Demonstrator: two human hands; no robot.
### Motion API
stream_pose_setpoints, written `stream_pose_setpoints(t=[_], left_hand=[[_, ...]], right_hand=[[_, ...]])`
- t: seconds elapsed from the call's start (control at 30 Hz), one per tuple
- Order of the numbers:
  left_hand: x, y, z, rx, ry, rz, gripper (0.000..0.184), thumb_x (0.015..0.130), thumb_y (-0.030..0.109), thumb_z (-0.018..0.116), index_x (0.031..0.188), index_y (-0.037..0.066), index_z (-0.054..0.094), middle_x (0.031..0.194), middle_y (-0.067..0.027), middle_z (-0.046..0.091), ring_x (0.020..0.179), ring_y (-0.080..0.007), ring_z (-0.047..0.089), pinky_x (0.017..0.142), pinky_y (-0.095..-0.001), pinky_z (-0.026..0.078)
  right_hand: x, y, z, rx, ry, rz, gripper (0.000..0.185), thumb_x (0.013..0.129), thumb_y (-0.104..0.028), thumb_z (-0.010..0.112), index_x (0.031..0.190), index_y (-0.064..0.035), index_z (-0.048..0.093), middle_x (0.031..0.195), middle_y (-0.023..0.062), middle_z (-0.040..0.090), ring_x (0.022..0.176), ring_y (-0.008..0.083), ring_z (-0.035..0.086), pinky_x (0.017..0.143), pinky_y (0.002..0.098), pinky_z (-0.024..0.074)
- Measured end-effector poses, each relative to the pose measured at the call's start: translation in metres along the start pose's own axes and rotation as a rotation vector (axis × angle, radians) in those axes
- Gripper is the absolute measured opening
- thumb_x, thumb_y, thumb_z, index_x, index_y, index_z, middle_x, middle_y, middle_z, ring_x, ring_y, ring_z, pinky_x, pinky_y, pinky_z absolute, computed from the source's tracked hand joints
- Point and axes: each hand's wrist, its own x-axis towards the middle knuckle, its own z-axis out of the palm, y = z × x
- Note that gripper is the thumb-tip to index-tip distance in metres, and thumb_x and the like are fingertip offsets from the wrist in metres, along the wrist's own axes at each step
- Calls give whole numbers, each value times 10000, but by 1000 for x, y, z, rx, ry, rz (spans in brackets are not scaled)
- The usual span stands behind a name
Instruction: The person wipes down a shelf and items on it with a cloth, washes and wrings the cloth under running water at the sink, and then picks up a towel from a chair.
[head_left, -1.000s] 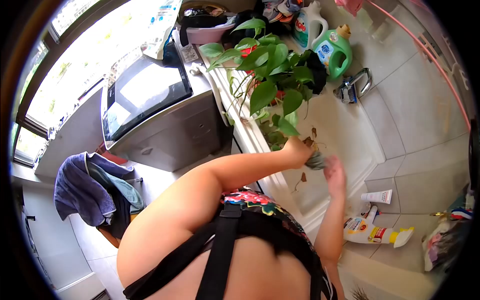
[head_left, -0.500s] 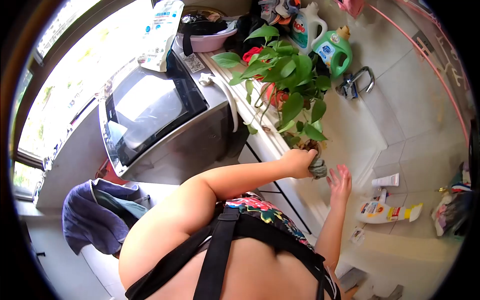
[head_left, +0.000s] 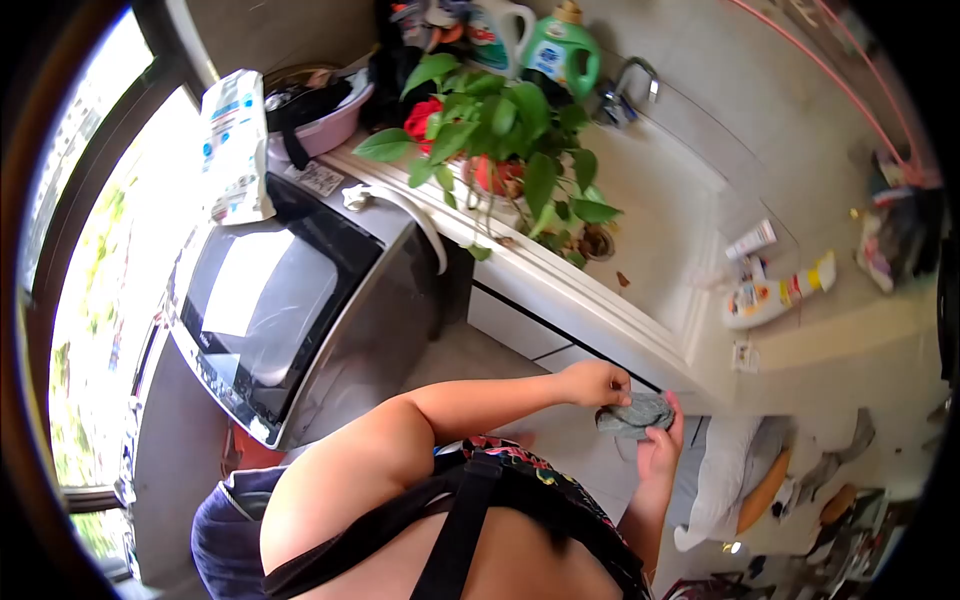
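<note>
A crumpled grey-green bundle, perhaps cloth (head_left: 636, 414), is held between my two hands in front of the cabinet. My left hand (head_left: 596, 384) pinches its upper left edge, fingers closed. On its right side my right hand (head_left: 660, 446) grips it between thumb and fingers. Beyond them, a leafy plant (head_left: 510, 125) in a red pot (head_left: 493, 176) stands at the edge of the white sink (head_left: 665, 190). A small brown clump (head_left: 596, 242) and a dry leaf (head_left: 623, 279) lie in the sink.
A washing machine (head_left: 275, 290) stands left, with a white bag (head_left: 235, 150) on it. Behind are a pink basin (head_left: 330, 128), a green detergent bottle (head_left: 562, 50) and a faucet (head_left: 628, 92). A spray bottle (head_left: 780, 295) lies right of the sink. Clothing hangs at lower right.
The view has shifted. My left hand has brought the bundle from over the sink to in front of the cabinet. My right hand, open and apart half a second ago, now grips it too.
</note>
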Motion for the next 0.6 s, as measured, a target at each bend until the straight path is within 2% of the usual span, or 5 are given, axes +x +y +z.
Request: stream_pose_setpoints(t=[0.17, 0.3, 0.33, 0.43, 0.6], left_hand=[[21, 13, 77, -409, -27, 18, 225, 807, 277, 618, 777, 55, 601, 632, 2, 539, 605, -80, 493, 563, -245, 407], [-18, 115, 155, -286, -296, 85, 204, 787, 257, 618, 772, 54, 599, 687, -47, 565, 666, -142, 544, 591, -280, 425], [-17, 104, 204, -218, -311, 347, 195, 770, 253, 623, 762, 61, 596, 715, -64, 571, 702, -193, 551, 622, -313, 426], [-41, 100, 342, 41, -307, 809, 210, 711, 289, 637, 748, 88, 594, 766, -85, 583, 779, -296, 548, 701, -384, 415], [-57, 101, 496, -84, -290, 968, 177, 702, 245, 626, 686, 84, 553, 748, -87, 547, 760, -298, 519, 679, -403, 401]], right_hand=[[-62, 14, -61, -399, 161, -241, 674, 602, 70, 380, 1271, -3, 366, 1196, 122, 440, 1131, 261, 436, 981, 340, 337], [-126, 7, -111, -1051, 251, -189, 361, 726, -10, 492, 1087, -12, 518, 1032, 100, 569, 1027, 201, 517, 891, 305, 394], [-141, 35, -150, -224, 246, -180, 223, 762, -66, 547, 982, -43, 566, 907, 77, 605, 968, 195, 547, 829, 300, 417], [-224, 17, -194, -956, 307, -231, 227, 776, -101, 543, 996, -49, 562, 928, 87, 596, 962, 208, 542, 819, 318, 421], [-337, 13, -255, -1427, 329, -304, 241, 801, -158, 537, 1019, -59, 555, 964, 102, 582, 951, 229, 535, 804, 349, 428]])
